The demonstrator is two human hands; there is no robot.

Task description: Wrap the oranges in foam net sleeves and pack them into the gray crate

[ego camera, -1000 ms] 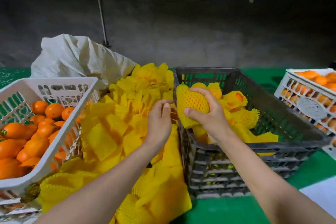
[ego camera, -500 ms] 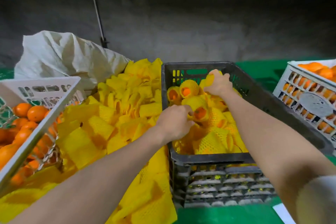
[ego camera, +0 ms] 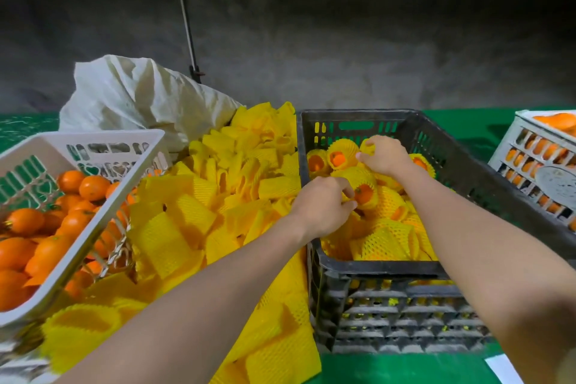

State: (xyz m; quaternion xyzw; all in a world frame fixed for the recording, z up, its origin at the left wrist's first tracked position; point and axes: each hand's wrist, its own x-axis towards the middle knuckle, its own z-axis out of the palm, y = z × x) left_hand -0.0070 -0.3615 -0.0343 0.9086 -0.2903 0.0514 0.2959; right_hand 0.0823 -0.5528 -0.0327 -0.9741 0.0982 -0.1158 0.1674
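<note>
1. The gray crate point(ego camera: 374, 266) sits at 3 o'clock of the loose foam net sleeves point(ego camera: 187, 221). The white basket point(ego camera: 93, 135) of bare oranges point(ego camera: 62, 221) sits at their 9 o'clock. I judge this line-up keeps fruit, wrap and box within easy reach.
2. The left hand point(ego camera: 322, 207) reaches over the crate's 9 o'clock wall. Its fingers curl around a sleeved orange point(ego camera: 364, 193) near the crate's middle, probably to settle it into a gap.
3. The right hand point(ego camera: 386, 157) is at the crate's 12 o'clock end. Its fingers are bent over a second sleeved orange point(ego camera: 367, 146) beside the far wall, apparently seating it in the back row.
4. Wrapped fruit lies touching across the crate, likely so that nothing rolls. Packing looks partway done, since the basket holds many bare oranges.
</note>
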